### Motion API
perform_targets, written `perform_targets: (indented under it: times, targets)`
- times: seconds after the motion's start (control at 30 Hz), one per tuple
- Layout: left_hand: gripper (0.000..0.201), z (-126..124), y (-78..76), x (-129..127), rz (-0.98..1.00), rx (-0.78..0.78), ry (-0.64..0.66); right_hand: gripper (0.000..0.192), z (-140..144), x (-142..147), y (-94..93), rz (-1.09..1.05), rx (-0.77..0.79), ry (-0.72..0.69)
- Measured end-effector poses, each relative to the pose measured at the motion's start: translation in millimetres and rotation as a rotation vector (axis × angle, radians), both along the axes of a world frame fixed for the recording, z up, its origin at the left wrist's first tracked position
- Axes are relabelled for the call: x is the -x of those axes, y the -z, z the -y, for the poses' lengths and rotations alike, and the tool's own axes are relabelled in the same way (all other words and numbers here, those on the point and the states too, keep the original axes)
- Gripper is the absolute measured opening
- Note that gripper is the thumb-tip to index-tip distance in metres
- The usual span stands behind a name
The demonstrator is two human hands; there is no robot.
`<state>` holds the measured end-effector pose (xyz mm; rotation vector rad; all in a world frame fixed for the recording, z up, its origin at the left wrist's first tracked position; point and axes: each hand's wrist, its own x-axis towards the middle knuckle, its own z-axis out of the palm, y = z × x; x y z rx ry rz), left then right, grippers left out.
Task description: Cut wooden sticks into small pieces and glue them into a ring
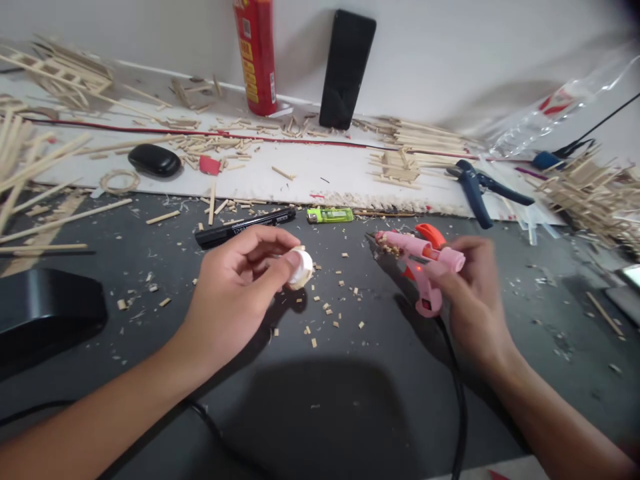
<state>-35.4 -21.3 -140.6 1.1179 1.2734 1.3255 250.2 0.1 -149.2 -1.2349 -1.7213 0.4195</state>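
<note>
- My left hand (235, 293) is up over the dark surface (320, 400), and its grip is pinched on a small white cap (301, 268), thumb on one side and fingers on the other
- My right hand (473, 293) has its grip wrapped around the pink glue gun (420, 257), which is lifted a bit off the surface
- The tip of the glue gun points left toward the white cap, but the two are apart, with a bare gap between them
- The tip has little wood bits stuck on it, so I think it would be good to wipe those off, or they could land in the glue
- To do this well, I think I should hold the white cap very still and turn its open side toward the tip
- I should bring the tip in slowly and squeeze only a little, because too much glue could run onto my fingers, and that glue is hot
- The black cord (460, 413) from the glue gun runs down under my right arm, so I should mind that it does not tug the tip away
- Small wood chips (330, 310) lie on the surface just under my hands
- A black marker (245, 227) and a green lighter (330, 215) lie near, past my left hand
- Blue pliers (475, 190) lie farther off on the white board (310, 175), with many thin wood sticks (425, 137) all around
</note>
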Motion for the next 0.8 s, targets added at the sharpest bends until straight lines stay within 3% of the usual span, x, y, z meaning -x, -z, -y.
perform_targets:
  times: [0.07,0.13,0.23,0.3,0.37,0.57,0.8]
  targets:
    - [0.006,-2,0.4,0,0.099,0.016,-0.073,0.011,14,4,-4.4,-0.046,-0.232,0.121]
    - [0.006,-5,0.4,0,0.22,0.066,-0.162,0.01,28,13,-11.4,0.049,-0.304,0.075]
    - [0.007,-9,1.0,0,0.315,0.1,-0.228,0.015,38,33,-21.5,0.452,-0.068,-0.193]
    - [0.008,-11,2.4,0,0.301,0.074,-0.211,0.017,36,46,-23.7,0.606,0.132,-0.242]
    - [0.009,-11,4.6,0,0.283,0.049,-0.181,0.019,30,55,-21.4,0.662,0.248,-0.199]
    - [0.008,-6,8.1,-2,0.24,-0.012,-0.107,0.024,25,60,-10.8,0.754,0.283,-0.128]
    - [0.008,4,0.9,-2,0.103,-0.121,-0.01,0.019,19,64,-12.9,0.729,0.353,-0.129]
